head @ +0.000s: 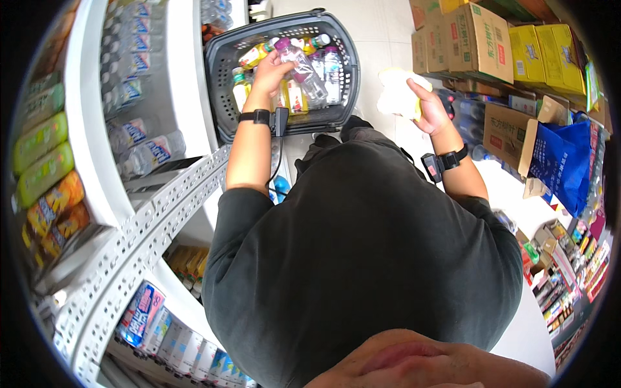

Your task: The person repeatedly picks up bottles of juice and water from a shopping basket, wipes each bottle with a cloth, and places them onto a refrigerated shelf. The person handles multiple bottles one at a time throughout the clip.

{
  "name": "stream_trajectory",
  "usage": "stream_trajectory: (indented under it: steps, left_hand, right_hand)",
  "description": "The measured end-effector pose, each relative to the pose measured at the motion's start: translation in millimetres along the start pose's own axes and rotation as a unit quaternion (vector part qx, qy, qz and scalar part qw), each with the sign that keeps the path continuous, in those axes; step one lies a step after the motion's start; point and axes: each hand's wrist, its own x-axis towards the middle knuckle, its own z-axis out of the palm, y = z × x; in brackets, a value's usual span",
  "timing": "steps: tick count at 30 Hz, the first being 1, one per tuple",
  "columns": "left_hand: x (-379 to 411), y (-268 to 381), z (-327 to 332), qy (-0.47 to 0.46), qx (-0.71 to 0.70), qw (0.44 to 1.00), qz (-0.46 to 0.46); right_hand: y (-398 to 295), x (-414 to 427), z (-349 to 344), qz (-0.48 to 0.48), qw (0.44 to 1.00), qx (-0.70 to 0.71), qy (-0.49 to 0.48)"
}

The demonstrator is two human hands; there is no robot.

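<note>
My left hand [274,72] is over a dark grey plastic shopping basket [354,72], its fingers around the upper part of a clear plastic bottle with a purple cap [303,72]. That bottle lies tilted over other bottles in the basket. Among them are yellow-labelled bottles [241,89] with green or white caps and a clear purple-capped bottle [332,75]. To the right of the basket, my right hand [429,106] holds up a bunched white and yellow cloth [400,92]. Its thumb presses on the cloth, which hides some of the fingers.
White shelving with a perforated metal upright [145,218] holds bottled drinks [157,150] on the left. Stacked cardboard boxes [478,43], yellow cartons [558,53] and a blue bag [563,165] stand on the right. Pale floor tiles [383,24] show between the basket and the boxes.
</note>
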Motion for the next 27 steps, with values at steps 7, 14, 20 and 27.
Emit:
stream_trajectory:
  steps: [7, 14, 20, 27]
  left_hand:
    - [-80.1, 96.8, 32.9, -0.123, -0.364, 0.918, 0.093]
    - [-118.0, 143.1, 44.5, -0.058, -0.329, 0.92, 0.205]
    - [-141.8, 178.3, 36.1, 0.029, -0.33, 0.904, 0.27]
    - [-165.8, 204.6, 94.4, 0.026, -0.212, 0.926, 0.312]
  right_hand:
    - [-0.7, 79.3, 166.9, -0.317, 0.863, -0.367, -0.143]
    - [10.2, 54.9, 266.2, -0.556, 0.521, -0.56, -0.327]
    - [19.2, 13.4, 207.3, -0.479, 0.572, -0.548, -0.378]
    - [30.5, 39.3, 189.9, -0.264, 0.923, -0.091, -0.264]
